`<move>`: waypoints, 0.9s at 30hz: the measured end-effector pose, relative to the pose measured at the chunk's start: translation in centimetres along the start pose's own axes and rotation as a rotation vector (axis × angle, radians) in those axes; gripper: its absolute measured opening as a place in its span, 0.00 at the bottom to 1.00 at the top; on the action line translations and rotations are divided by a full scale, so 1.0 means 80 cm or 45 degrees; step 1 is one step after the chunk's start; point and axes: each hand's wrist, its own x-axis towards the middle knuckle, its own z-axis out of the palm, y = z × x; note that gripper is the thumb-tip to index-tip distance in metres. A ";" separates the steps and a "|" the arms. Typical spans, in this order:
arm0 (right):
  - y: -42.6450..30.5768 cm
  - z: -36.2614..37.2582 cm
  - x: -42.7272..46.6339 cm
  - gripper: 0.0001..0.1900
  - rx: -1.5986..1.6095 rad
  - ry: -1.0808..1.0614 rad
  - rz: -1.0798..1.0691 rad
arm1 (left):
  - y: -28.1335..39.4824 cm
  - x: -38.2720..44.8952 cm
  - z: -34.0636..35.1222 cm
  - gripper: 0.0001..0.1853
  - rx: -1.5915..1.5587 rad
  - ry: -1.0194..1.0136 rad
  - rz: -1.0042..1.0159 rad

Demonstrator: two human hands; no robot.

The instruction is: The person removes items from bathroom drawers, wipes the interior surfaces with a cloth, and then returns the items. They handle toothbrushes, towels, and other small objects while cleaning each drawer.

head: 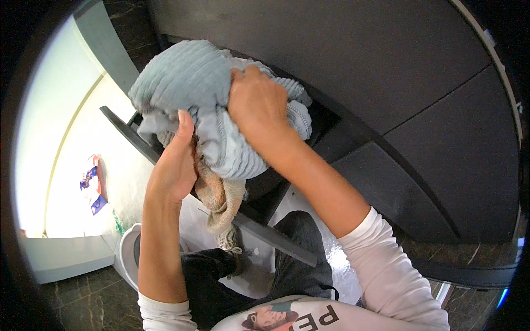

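A bundle of light grey-blue ribbed cloth, possibly a garment, is bunched over an open dark drawer. My right hand grips the top of the bundle, its fingertips sunk into the folds. On the near left side, my left hand holds the bundle with the thumb up, and its fingers are hidden behind the fabric. A beige terry cloth with a brownish-orange patch hangs below the bundle, beside my left palm, over the drawer's front edge. Most of the drawer's inside is covered by the cloth and my arms.
Dark cabinet panels rise beyond the drawer. At lower left stands a white bucket, partly behind my left forearm. A colourful plastic packet lies to the left on a bright surface. My shoe and knees are just below the drawer.
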 end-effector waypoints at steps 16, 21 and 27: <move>-0.014 -0.044 -0.001 0.16 0.533 -0.079 -0.529 | -0.002 0.026 -0.012 0.20 -0.218 0.159 0.113; -0.018 -0.056 0.022 0.16 0.594 -0.118 -0.712 | 0.011 0.045 -0.042 0.19 -0.275 -0.058 0.339; -0.032 -0.058 0.037 0.18 0.356 0.004 -0.820 | 0.013 0.053 -0.038 0.19 -0.212 0.116 0.661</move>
